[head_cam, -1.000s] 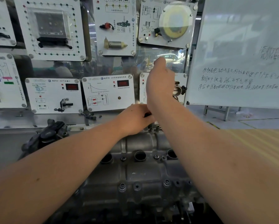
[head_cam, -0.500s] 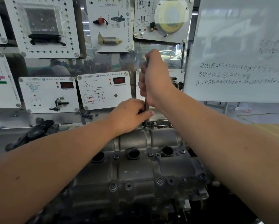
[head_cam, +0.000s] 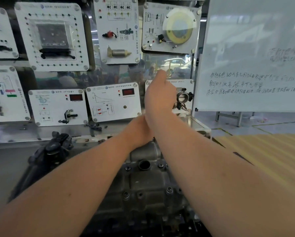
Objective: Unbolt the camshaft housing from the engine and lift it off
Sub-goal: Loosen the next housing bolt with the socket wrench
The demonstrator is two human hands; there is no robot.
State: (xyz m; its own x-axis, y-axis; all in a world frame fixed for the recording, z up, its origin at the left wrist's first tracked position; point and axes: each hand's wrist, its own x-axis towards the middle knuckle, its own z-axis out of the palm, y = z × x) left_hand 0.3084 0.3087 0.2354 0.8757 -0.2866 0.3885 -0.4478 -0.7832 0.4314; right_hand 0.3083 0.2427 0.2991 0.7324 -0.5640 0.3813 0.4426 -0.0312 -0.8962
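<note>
The grey cast camshaft housing lies low in the middle, with a round plug hole and several bolts showing between my forearms. My right hand is raised above the housing's far edge, curled in a fist around the top of a wrench that is hidden inside it. My left hand sits lower, at the far edge of the housing. Its fingers are tucked behind my right wrist, where the wrench shaft runs down. The shaft and the bolt under it are out of sight.
White training panels fill the wall behind, one carrying a throttle body. A whiteboard stands at the right above a yellow ribbed surface. A black engine part lies left of the housing on the metal shelf.
My right hand has turned on the wrench, so its back now hides the shaft that showed half a second ago. My left hand has stayed at the base. The camera has shifted slightly.
</note>
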